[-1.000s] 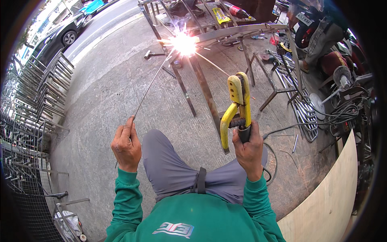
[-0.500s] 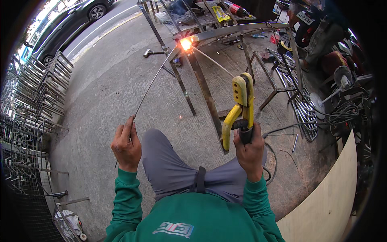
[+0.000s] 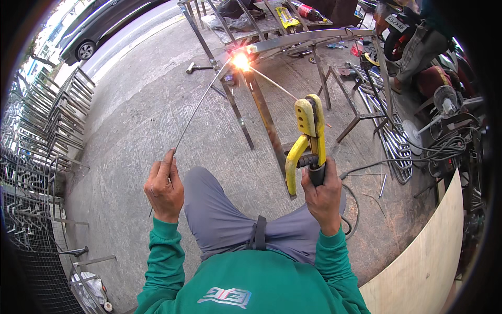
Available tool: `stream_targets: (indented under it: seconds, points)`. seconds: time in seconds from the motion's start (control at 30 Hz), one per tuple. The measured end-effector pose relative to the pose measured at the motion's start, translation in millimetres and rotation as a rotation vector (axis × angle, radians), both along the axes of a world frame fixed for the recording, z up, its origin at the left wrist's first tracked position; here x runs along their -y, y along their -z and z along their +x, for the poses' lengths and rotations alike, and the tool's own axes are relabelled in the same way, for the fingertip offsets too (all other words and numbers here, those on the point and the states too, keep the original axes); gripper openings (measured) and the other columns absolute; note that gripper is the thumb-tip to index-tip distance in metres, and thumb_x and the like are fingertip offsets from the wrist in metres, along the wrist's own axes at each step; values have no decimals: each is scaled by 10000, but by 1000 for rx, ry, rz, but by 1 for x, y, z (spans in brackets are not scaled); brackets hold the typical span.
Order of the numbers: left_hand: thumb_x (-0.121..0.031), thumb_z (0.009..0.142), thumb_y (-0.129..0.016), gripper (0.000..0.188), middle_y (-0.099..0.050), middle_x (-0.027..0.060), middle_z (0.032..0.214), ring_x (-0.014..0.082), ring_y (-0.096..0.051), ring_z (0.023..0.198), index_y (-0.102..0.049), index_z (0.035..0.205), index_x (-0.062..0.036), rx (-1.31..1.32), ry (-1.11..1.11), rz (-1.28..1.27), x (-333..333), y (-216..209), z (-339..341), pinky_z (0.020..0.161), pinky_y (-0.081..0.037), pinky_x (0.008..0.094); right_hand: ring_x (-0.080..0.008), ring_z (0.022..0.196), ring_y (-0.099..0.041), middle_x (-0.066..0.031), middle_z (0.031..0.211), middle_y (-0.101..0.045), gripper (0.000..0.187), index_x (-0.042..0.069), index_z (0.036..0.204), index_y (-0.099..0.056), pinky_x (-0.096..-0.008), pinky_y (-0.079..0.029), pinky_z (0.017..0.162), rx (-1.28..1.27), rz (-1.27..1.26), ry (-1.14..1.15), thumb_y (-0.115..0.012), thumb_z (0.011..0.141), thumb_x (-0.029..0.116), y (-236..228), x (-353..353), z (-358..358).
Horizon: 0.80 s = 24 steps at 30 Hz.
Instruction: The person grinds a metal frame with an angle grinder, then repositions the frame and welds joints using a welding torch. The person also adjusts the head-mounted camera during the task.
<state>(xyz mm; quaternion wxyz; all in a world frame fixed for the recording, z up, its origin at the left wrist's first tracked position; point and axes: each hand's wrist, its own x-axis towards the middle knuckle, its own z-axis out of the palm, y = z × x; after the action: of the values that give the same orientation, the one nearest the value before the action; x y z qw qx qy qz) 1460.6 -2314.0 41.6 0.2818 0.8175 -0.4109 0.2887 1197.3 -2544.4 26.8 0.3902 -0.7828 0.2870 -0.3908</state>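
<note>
My right hand (image 3: 323,192) grips a yellow welding electrode holder (image 3: 307,140). Its thin electrode (image 3: 272,83) runs up and left to a bright glowing weld spot (image 3: 240,61) on a metal frame (image 3: 308,39). My left hand (image 3: 164,187) pinches the near end of a long thin metal rod (image 3: 200,107), whose far tip reaches the same glowing spot. Both hands hover above my grey-trousered knees, and green sleeves cover my forearms.
Rusty frame legs (image 3: 264,115) stand on the concrete floor ahead. Stacked metal grilles (image 3: 36,157) line the left side. Bent rods and cables (image 3: 397,152) lie at right beside a fan (image 3: 444,99) and a wooden board (image 3: 429,256). A dark car (image 3: 99,26) is parked far left; a hammer (image 3: 196,67) lies on the floor.
The shower of sparks has shrunk to a small glow at the joint. My view has tilted, so the weld spot and both hands sit slightly lower; the grips are unchanged.
</note>
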Motion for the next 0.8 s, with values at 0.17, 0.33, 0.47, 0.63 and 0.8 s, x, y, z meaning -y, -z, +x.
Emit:
stream_targets:
  seconds: [0.17,0.33,0.47,0.63,0.8]
  points:
    - [27,948,-679,315,-615,75,766,179,-561,564,-740,1252,-29,17,15,-10,-2,-2,-2,497,-406,346,-334,661,-678,-139,791,-642,311,44,1166,-564,-421,-509,602,-31,20,-1,-727,904,80,2,0,-2]
    - [49,945,-662,330,-623,92,773,172,-556,556,-745,1251,-42,-31,-20,28,-9,-2,-2,489,-405,349,-294,654,-685,-124,784,-650,290,38,1160,-562,-399,-521,602,-29,-141,-2,-717,919,82,1,-3,-2]
    - [28,951,-673,325,-604,76,746,156,-528,544,-746,1256,-56,-43,2,-32,-7,1,-1,478,-386,350,-285,661,-718,-128,776,-678,248,25,1145,-564,-385,-531,592,26,-1,1,-696,952,107,1,-2,0]
    - [24,952,-677,319,-586,67,730,148,-514,547,-747,1252,-55,-43,-15,-8,-7,3,-1,482,-385,353,-318,670,-729,-146,776,-680,247,32,1146,-565,-407,-534,588,-7,-23,17,-698,954,110,1,-1,2]
    - [22,950,-679,323,-580,67,732,150,-509,549,-747,1255,-61,-75,-31,4,-7,1,-3,485,-385,360,-320,657,-718,-149,772,-673,251,35,1145,-564,-409,-525,580,-7,-24,22,-706,953,115,2,-1,3]
